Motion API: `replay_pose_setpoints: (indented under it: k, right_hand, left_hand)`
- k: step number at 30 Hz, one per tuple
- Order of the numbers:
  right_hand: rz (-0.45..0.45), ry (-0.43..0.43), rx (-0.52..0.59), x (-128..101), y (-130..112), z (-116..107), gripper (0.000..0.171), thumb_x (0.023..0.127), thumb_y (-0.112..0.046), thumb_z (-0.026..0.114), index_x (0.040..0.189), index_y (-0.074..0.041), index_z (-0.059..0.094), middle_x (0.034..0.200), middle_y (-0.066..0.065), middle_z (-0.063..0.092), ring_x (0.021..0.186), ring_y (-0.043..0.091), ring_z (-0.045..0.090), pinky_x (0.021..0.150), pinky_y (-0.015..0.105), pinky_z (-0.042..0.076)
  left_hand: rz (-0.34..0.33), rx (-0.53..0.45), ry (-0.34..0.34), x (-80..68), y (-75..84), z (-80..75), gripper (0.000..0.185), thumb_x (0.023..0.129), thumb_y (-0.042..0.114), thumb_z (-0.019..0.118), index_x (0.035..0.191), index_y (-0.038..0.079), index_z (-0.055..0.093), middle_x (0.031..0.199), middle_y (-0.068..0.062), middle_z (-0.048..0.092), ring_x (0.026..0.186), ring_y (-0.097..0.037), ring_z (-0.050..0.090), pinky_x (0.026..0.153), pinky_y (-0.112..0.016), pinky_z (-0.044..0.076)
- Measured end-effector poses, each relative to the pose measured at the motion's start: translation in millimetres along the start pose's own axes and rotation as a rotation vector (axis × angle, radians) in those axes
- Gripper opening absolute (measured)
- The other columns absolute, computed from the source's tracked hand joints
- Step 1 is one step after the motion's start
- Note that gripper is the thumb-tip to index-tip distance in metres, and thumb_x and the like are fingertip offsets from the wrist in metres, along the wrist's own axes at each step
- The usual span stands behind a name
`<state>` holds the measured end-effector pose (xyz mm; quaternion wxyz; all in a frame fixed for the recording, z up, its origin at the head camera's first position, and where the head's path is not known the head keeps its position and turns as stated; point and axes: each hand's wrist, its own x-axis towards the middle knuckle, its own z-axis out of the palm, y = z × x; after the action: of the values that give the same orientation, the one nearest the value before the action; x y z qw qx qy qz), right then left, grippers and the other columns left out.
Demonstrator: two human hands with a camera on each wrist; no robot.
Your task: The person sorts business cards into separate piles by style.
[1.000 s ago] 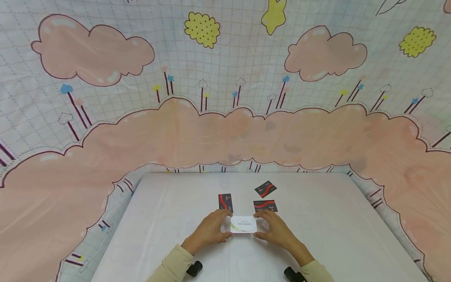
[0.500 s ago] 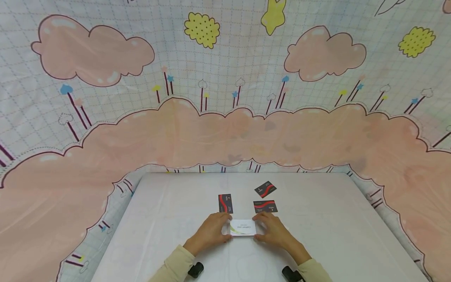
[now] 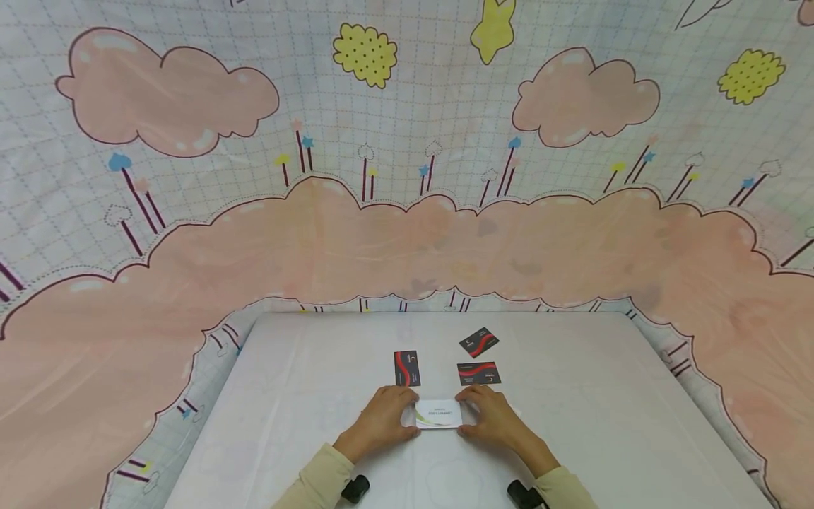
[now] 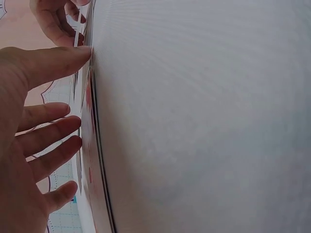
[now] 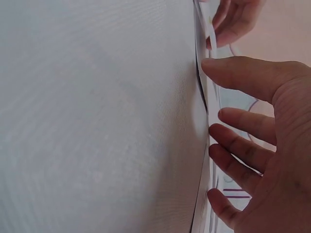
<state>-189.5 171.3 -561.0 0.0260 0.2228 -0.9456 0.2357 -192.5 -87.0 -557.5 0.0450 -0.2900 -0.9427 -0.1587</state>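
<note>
Left grip (image 3: 380, 417) and right grip (image 3: 496, 418) pinch the white card (image 3: 439, 415) by its ends, between them; I'm wary: uneven pressure could skid it into the black cards (image 3: 479, 373) beyond.

A white table (image 3: 305, 367) is surrounded at the back and sides by a patterned backdrop (image 3: 413, 92), printed with a pale grid. Up high, a large pink cloud (image 3: 172, 99) is drawn at left and a smaller cloud (image 3: 585, 99) at right, with a yellow star (image 3: 493, 30) placed between. Below, a broad pink band (image 3: 445, 244) is edged with dark scalloped lines. Soft light is spread across the tabletop.
</note>
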Motion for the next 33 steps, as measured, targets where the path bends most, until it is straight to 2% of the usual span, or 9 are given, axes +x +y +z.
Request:
replay_pose_setpoints:
  k: [7, 17, 24, 28, 33]
  right_hand:
    - [-0.037, 0.028, -0.042, 0, -1, 0, 0.048, 0.067, -0.025, 0.088, 0.11, -0.012, 0.07, 0.113, 0.003, 0.064, 0.109, 0.026, 0.06, 0.088, 0.049, 0.046]
    - [0.003, -0.005, -0.036, 2, 0, 2, 0.048, 0.068, -0.026, 0.087, 0.111, -0.012, 0.07, 0.115, 0.004, 0.064, 0.111, 0.028, 0.058, 0.09, 0.052, 0.045]
    - [0.008, 0.032, -0.021, -1, -5, -3, 0.049, 0.069, -0.025, 0.086, 0.113, -0.012, 0.069, 0.117, 0.005, 0.065, 0.112, 0.028, 0.059, 0.093, 0.052, 0.046]
    - [0.002, 0.09, 0.004, -5, -11, -12, 0.046, 0.07, -0.023, 0.085, 0.112, -0.011, 0.069, 0.116, 0.004, 0.065, 0.111, 0.027, 0.06, 0.093, 0.051, 0.046]
    - [0.035, 0.145, 0.063, -15, -16, -27, 0.043, 0.073, -0.019, 0.085, 0.112, -0.011, 0.069, 0.117, 0.001, 0.065, 0.113, 0.026, 0.059, 0.096, 0.053, 0.045]
  left_hand:
    - [0.0, 0.006, -0.018, 0.7, -1.3, 1.4, 0.052, 0.074, 0.039, 0.083, 0.115, 0.012, 0.066, 0.121, -0.001, 0.066, 0.119, -0.021, 0.057, 0.108, -0.043, 0.041]
    - [-0.007, -0.004, -0.027, -0.7, -0.7, 1.0, 0.054, 0.075, 0.039, 0.082, 0.119, 0.012, 0.065, 0.124, -0.001, 0.065, 0.12, -0.021, 0.056, 0.109, -0.044, 0.039]
    - [0.017, 0.023, 0.021, -2.4, 0.4, -2.3, 0.054, 0.076, 0.038, 0.081, 0.12, 0.011, 0.065, 0.124, -0.002, 0.064, 0.119, -0.022, 0.057, 0.108, -0.045, 0.039]
    - [0.028, 0.034, 0.061, -2.3, 4.0, -10.3, 0.051, 0.08, 0.038, 0.079, 0.122, 0.013, 0.064, 0.125, -0.001, 0.063, 0.12, -0.02, 0.056, 0.107, -0.042, 0.039]
    - [0.051, -0.009, 0.111, 0.0, 13.8, -23.1, 0.049, 0.082, 0.036, 0.077, 0.123, 0.013, 0.064, 0.126, -0.002, 0.064, 0.12, -0.02, 0.056, 0.102, -0.041, 0.044]
